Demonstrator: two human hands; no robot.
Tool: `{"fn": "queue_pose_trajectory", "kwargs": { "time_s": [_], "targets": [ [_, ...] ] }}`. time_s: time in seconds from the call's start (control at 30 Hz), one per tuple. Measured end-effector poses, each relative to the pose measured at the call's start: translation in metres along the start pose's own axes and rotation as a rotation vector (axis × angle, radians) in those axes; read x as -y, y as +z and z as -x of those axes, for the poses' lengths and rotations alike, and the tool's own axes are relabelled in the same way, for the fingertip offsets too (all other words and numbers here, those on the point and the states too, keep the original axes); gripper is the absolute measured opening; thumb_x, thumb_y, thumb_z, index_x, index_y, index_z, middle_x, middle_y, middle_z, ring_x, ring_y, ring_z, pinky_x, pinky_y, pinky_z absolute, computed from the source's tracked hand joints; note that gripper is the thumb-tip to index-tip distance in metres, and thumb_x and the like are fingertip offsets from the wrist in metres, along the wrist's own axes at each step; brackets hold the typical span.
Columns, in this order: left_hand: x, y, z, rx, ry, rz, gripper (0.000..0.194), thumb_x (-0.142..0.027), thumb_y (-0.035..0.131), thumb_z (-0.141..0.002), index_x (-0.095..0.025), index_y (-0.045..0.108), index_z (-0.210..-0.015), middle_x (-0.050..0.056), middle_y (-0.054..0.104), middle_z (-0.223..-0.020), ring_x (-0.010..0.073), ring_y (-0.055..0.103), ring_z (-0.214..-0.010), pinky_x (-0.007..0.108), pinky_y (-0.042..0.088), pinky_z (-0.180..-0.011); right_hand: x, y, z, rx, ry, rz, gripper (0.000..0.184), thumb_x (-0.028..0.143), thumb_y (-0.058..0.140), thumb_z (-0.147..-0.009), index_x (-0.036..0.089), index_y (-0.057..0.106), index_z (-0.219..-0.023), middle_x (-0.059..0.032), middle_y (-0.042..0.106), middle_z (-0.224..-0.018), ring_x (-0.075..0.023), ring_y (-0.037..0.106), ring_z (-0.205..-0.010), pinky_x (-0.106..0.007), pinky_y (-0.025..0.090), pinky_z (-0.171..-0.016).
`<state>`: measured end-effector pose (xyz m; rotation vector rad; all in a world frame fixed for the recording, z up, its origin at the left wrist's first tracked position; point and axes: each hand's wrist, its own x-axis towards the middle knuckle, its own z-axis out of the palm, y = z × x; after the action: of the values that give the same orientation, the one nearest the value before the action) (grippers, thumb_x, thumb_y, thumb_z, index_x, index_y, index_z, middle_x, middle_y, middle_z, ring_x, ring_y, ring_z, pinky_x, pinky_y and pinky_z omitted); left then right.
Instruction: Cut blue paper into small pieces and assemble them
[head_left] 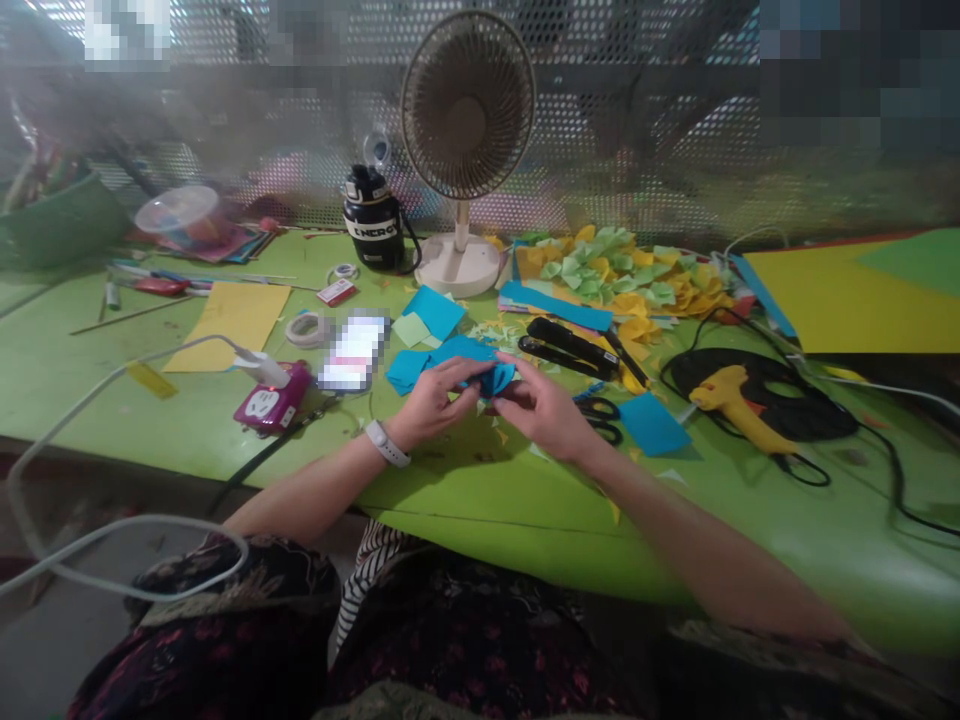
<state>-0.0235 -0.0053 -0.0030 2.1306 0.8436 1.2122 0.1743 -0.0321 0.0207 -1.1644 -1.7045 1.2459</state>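
Note:
Between my two hands, above the green table's front part, is a small curled piece of blue paper [498, 378]. My left hand [442, 395], with a white band on the wrist, pinches it from the left. From the right, the fingers of my right hand [541, 405] close on the same piece. More blue paper pieces [411, 370] lie just behind my left hand. A blue square [433, 312] and a pale green square [412, 330] sit farther back. Black-handled scissors [604, 415] lie beside my right hand, partly hidden by it.
A black stapler [574, 348], a blue paper square [654, 424] and a yellow glue gun [739, 410] are on the right. Left lie a phone [354, 350], tape roll [307, 329] and purple power adapter [271, 400]. A fan [459, 265], bottle [375, 230] and folded paper pile [622, 270] stand behind.

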Motion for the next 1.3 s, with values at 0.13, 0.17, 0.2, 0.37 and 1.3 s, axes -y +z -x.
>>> {"fn": "queue_pose_trajectory", "kwargs": {
  "time_s": [0.13, 0.17, 0.2, 0.37, 1.3],
  "targets": [
    [0.0012, -0.0004, -0.001, -0.009, 0.033, -0.01, 0.03, -0.019, 0.055, -0.092, -0.016, 0.072, -0.116, 0.013, 0.073, -0.109, 0.0178, 0.069, -0.096, 0.027, 0.059, -0.076, 0.0029, -0.0044, -0.0005, -0.066, -0.014, -0.039, 0.063, 0.036, 0.064, -0.084, 0.015, 0.049, -0.141, -0.0076, 0.072, -0.093, -0.0228, 0.069, -0.081, -0.044, 0.057, -0.081],
    [0.0013, -0.0002, -0.0011, -0.01, 0.039, -0.006, 0.029, -0.02, 0.055, -0.092, -0.016, 0.072, -0.115, 0.013, 0.073, -0.108, 0.0172, 0.069, -0.094, 0.027, 0.059, -0.075, 0.0031, -0.0055, -0.001, -0.087, -0.022, -0.042, 0.061, 0.037, 0.063, -0.084, 0.014, 0.051, -0.139, -0.0076, 0.072, -0.091, -0.0222, 0.068, -0.079, -0.044, 0.057, -0.081],
    [0.0014, 0.0, -0.0011, -0.013, 0.046, -0.001, 0.029, -0.019, 0.054, -0.093, -0.015, 0.073, -0.115, 0.013, 0.073, -0.107, 0.0167, 0.07, -0.093, 0.026, 0.059, -0.074, 0.0031, -0.0066, -0.0015, -0.103, -0.028, -0.038, 0.06, 0.037, 0.063, -0.083, 0.013, 0.052, -0.137, -0.0076, 0.072, -0.091, -0.0217, 0.067, -0.078, -0.044, 0.057, -0.08],
    [0.0013, 0.0002, -0.0012, -0.024, 0.05, 0.011, 0.029, -0.018, 0.054, -0.093, -0.013, 0.073, -0.114, 0.013, 0.073, -0.105, 0.0163, 0.07, -0.09, 0.026, 0.059, -0.072, 0.0009, -0.009, -0.0037, -0.107, -0.043, -0.014, 0.055, 0.034, 0.063, -0.082, 0.015, 0.054, -0.133, -0.0072, 0.072, -0.091, -0.021, 0.067, -0.077, -0.042, 0.056, -0.078],
    [0.0058, 0.0056, 0.0018, -0.149, 0.148, -0.167, 0.018, -0.022, 0.067, -0.088, -0.02, 0.071, -0.106, 0.01, 0.074, -0.113, 0.0198, 0.07, -0.105, 0.038, 0.059, -0.093, -0.0047, -0.0066, -0.0031, -0.16, -0.092, 0.013, 0.044, 0.037, 0.064, -0.085, 0.021, 0.057, -0.127, -0.0046, 0.074, -0.092, -0.0201, 0.069, -0.076, -0.041, 0.058, -0.08]
  ]
}}
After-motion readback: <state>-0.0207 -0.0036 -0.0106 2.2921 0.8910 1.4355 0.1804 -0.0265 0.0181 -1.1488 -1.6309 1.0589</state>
